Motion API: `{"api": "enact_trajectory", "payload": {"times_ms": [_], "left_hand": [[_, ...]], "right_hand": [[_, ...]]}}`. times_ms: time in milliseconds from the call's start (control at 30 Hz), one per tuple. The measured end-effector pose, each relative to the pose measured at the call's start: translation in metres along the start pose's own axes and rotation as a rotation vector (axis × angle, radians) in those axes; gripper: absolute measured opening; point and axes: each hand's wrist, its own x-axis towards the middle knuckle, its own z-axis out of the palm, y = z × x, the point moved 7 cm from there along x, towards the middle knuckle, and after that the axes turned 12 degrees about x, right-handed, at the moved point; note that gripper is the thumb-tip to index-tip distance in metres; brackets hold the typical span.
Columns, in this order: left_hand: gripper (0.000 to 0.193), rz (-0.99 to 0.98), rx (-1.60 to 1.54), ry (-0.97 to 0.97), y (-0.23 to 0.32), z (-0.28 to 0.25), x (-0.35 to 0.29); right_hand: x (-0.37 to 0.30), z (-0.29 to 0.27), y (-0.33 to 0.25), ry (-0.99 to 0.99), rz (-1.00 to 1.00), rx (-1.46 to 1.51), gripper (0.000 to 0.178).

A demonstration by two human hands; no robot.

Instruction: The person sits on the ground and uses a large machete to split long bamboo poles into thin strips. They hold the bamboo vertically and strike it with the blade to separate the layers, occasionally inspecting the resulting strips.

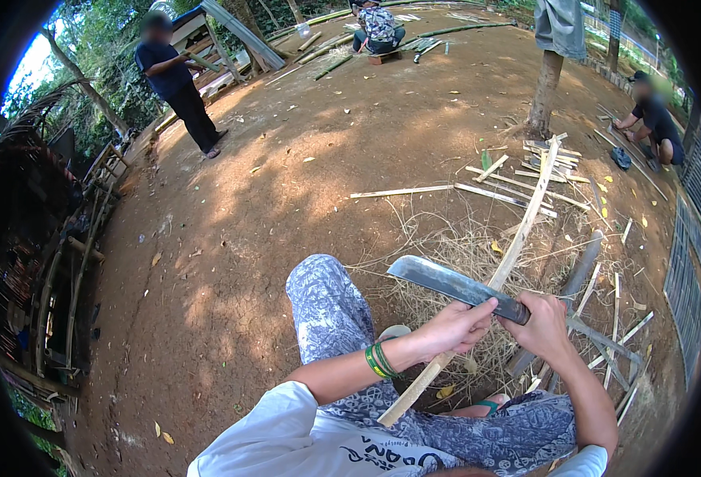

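Observation:
My right hand (545, 324) is wrapped round the handle end of a machete (436, 278), whose broad dark blade points left and lies across a long pale strip of split bamboo (528, 219). Under the blade, my left hand (455, 327) grips the strip, and its thumb rests along the machete near the handle. The strip slants from the wood pile at the far right down to my lap, its near end (398, 409) jutting out below my left wrist. Part of the strip is hidden behind the blade and my left hand.
Thin shavings (438, 234) litter the ground before me. Split bamboo pieces (553, 163) lie piled beyond, near a tree trunk (546, 95). A dark pole (581, 262) lies right. One person (179, 79) stands far left; others (378, 25) (659, 119) crouch farther off.

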Motion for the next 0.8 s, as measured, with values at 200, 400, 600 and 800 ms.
{"api": "enact_trajectory", "payload": {"times_ms": [200,400,600,800], "left_hand": [[0.044,0.003,-0.013,-0.003,0.001,-0.001,-0.003],[0.043,-0.032,-0.033,-0.015,0.002,0.0,-0.01],[0.039,-0.076,0.075,-0.002,0.001,-0.004,-0.009],[0.018,0.04,0.066,0.004,0.008,0.001,-0.013]], "right_hand": [[0.001,0.002,-0.004,-0.042,-0.006,0.017,0.024],[0.0,-0.001,-0.008,-0.013,-0.095,-0.066,0.031],[-0.001,0.002,0.01,-0.001,-0.143,-0.073,0.035],[-0.002,-0.005,0.008,0.03,-0.161,-0.143,0.024]]}}
